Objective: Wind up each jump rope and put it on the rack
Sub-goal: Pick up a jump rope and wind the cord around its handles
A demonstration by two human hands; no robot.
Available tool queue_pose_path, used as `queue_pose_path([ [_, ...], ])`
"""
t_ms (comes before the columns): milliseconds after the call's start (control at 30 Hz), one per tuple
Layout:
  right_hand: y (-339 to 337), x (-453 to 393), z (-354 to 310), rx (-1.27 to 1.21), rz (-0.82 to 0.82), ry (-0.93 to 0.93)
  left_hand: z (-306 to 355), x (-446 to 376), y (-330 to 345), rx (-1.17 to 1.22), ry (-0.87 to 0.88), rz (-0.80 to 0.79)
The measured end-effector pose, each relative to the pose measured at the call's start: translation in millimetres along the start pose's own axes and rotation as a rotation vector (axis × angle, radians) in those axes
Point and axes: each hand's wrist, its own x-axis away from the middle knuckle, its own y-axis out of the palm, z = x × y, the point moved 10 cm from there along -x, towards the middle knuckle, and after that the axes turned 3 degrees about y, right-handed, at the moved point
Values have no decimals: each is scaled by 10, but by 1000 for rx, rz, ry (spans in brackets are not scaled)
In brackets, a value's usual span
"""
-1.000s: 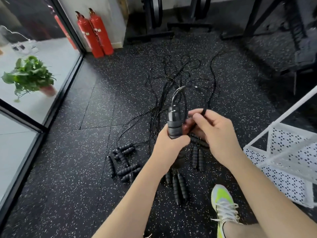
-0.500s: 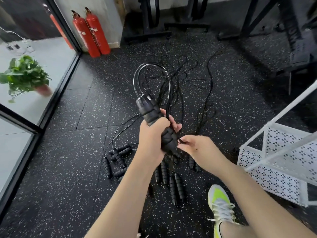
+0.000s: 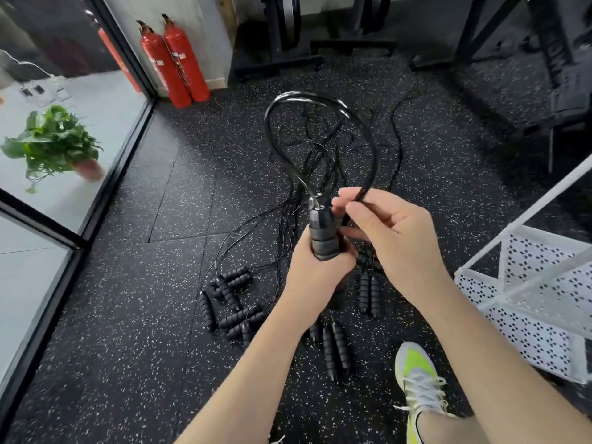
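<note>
Currently: winding, judged from one rope in hand and the rest not yet gathered.
Left hand [image 3: 315, 272]: its grip is closed round the foam handles [image 3: 323, 237] of the jump rope in hand, held upright in front of the body.
Right hand [image 3: 389, 232]: thumb and fingers pinch the cord [image 3: 368, 145] just beside the handle tops, closed tight on the strand.
Loop: the cord arches up from the handles and comes back down to the right fingers, one open oval in the air.
Other ropes [image 3: 333, 350]: several pairs of handles lie on the rubber floor [image 3: 128, 283] below the hands, their cords a tangle running away toward the wall.
Rack [image 3: 525, 283]: white, perforated shelves, at the right edge near the right arm; no rope shows on the visible part.
Doing it well: lay each new turn flat against the handles, the same size as this loop, and trap it under the left thumb before the right fingers let go.
Tension: probably light and even, so the stiff cord does not spring out.
Risk: the trailing end may drag the floor tangle along; shake it free first.
Nearby: two red fire extinguishers [image 3: 174, 59] by the wall, a potted plant [image 3: 54, 145] behind glass.
</note>
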Motion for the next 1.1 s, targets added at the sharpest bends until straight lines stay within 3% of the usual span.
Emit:
queue_pose_path([
  [133,-69,-18,319,137,-95,119,66,-86,-92,294,-19,61],
  [267,182,173,718,376,-426,390,181,-150,-135,602,0,5],
  [367,356,315,892,525,-603,386,177,-168,-155,717,-39,-8],
  [467,294,256,870,583,-473,321,118,-200,-258,711,-55,11],
  [633,268,150,380,290,-255,115,49,-158,-312,352,-41,-20],
  [733,196,131,243,96,-174,126,-16,-61,-130,291,-77,-116],
  [867,83,129,267,30,-77,213,-148,9,26,369,-167,-226],
  [1100,-236,23,305,310,124,90,-278,158,208,336,-338,-388],
])
